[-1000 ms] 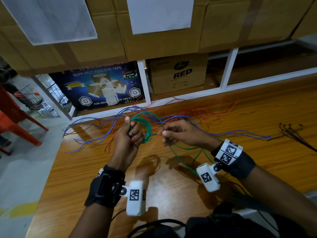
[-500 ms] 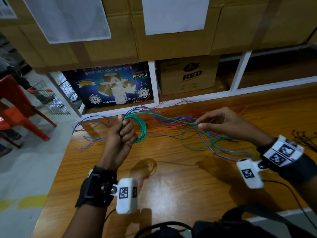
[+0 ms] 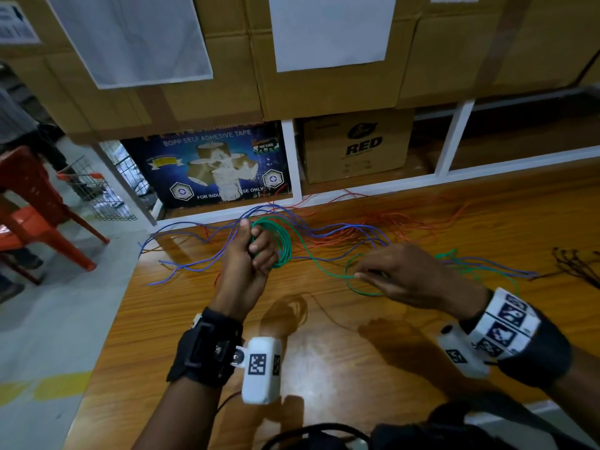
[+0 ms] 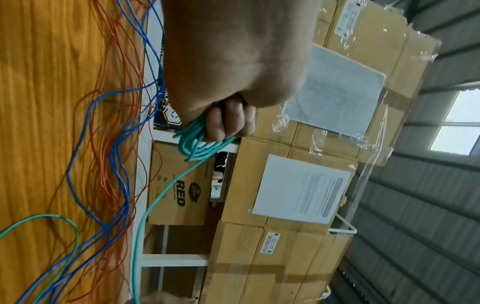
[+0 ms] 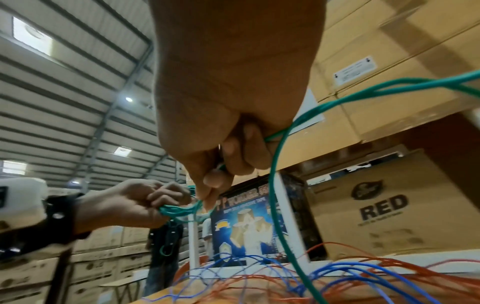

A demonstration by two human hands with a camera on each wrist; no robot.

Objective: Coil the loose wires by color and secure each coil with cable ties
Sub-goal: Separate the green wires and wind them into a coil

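Observation:
My left hand [image 3: 251, 254] grips a coil of green wire [image 3: 281, 244] above the wooden table [image 3: 324, 352]; the left wrist view shows the coil [image 4: 197, 142] under my curled fingers [image 4: 228, 121]. A loose green strand [image 3: 319, 269] runs from the coil to my right hand [image 3: 394, 276], which pinches it low over the table. The right wrist view shows that strand [image 5: 275, 185] passing through my curled fingers [image 5: 241, 152]. Loose blue wires [image 3: 194, 264] and orange wires [image 3: 406, 222] lie tangled behind both hands.
Black cable ties [image 3: 574, 264] lie at the table's right edge. Cardboard boxes [image 3: 355, 144] and a white shelf frame [image 3: 293, 167] stand along the table's far side. An orange chair [image 3: 35, 216] and a wire cart [image 3: 94, 190] stand on the floor at left.
My right hand, which had swung out to the right along the green strand, has come down lower and nearer to me, still pinching it. My left hand keeps the coil in place.

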